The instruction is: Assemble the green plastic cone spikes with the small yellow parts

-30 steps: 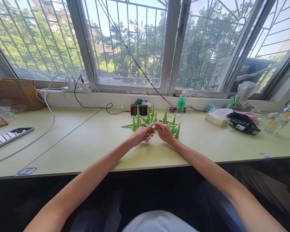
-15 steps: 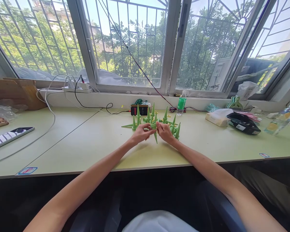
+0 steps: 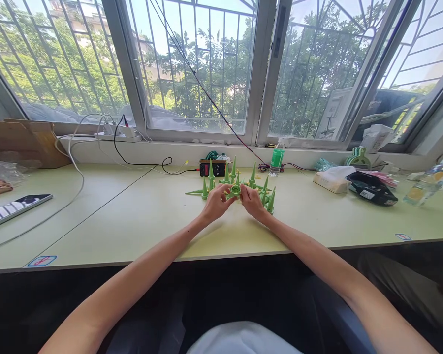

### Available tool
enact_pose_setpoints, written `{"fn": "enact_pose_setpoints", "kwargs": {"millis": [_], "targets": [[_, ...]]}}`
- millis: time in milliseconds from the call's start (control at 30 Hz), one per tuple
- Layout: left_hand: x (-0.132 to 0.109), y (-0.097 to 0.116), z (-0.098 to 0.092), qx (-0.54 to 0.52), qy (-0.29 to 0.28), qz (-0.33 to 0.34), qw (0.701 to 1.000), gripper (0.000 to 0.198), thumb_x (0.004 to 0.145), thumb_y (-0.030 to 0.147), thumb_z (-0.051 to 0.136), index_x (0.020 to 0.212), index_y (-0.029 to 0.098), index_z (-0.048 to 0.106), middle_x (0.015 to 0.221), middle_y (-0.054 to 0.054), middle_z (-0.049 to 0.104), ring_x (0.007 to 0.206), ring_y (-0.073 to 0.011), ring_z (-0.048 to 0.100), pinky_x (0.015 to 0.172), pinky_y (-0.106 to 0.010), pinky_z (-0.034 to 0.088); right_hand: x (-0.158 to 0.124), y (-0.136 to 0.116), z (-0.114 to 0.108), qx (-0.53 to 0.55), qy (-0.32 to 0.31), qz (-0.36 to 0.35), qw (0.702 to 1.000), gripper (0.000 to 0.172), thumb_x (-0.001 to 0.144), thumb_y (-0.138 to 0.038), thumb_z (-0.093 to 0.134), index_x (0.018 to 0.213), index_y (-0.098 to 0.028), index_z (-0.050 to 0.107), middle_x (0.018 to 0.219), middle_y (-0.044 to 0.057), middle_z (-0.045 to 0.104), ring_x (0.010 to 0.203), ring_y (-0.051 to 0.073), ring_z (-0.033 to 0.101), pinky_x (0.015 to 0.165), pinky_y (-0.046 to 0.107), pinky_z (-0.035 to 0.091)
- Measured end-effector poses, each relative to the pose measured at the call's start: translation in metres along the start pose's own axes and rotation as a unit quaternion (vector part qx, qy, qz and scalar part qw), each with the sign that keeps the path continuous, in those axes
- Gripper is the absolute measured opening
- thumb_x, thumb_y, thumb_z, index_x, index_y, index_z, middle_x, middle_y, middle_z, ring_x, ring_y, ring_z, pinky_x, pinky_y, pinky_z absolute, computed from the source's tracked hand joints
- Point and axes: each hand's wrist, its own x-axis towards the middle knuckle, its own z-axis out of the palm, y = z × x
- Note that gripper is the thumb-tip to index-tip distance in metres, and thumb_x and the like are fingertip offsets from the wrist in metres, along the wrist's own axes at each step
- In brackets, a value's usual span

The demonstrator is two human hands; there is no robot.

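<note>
Part (image 3: 235,190), green w/ round end — gripped in L hand (image 3: 216,201); R hand (image 3: 252,201) adj., grip unclear.

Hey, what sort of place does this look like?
Probably a workroom or office, though I can't be sure. A long pale worktable runs below barred windows, a power strip sits on the sill, and green cone-shaped pieces are clustered on the tabletop.
</note>
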Motion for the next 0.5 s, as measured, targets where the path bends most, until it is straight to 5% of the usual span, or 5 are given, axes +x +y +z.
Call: {"fn": "enact_pose_setpoints", "kwargs": {"millis": [167, 333, 500], "targets": [[0.002, 0.005, -0.002, -0.125, -0.039, -0.136, 0.982, 0.045, 0.080, 0.059, 0.060, 0.081, 0.014, 0.060, 0.076, -0.003, 0.057, 0.044, -0.0053, 0.045, 0.040, -0.021, 0.036, -0.001, -0.002, -0.004, -0.050, 0.045, -0.051, 0.996, 0.044, 0.100, -0.047, 0.027, 0.066, -0.021, 0.038, 0.058, -0.002, 0.043, 0.051, 0.011, 0.037, 0.054, 0.027, 0.030], [0.004, 0.011, -0.006, -0.323, -0.139, -0.308, 0.884, 0.055, 0.079, 0.065, 0.057, 0.077, 0.011, 0.061, 0.075, -0.005, 0.056, 0.046, -0.0083, 0.049, 0.036, -0.022, 0.033, -0.002, -0.001, -0.005, -0.079, 0.002, -0.099, 0.992, 0.041, 0.100, -0.043, 0.027, 0.068, -0.021, 0.038, 0.058, -0.003, 0.042, 0.051, 0.010, 0.037, 0.055, 0.025, 0.030], [0.005, 0.010, -0.009, -0.375, -0.147, -0.335, 0.852, 0.048, 0.073, 0.058, 0.069, 0.083, 0.012, 0.058, 0.080, -0.005, 0.059, 0.049, -0.0079, 0.051, 0.036, -0.021, 0.034, -0.002, 0.000, -0.004, -0.077, -0.022, -0.108, 0.991, 0.040, 0.100, -0.043, 0.028, 0.067, -0.021, 0.037, 0.057, -0.003, 0.040, 0.050, 0.010, 0.034, 0.054, 0.025, 0.029]]}}
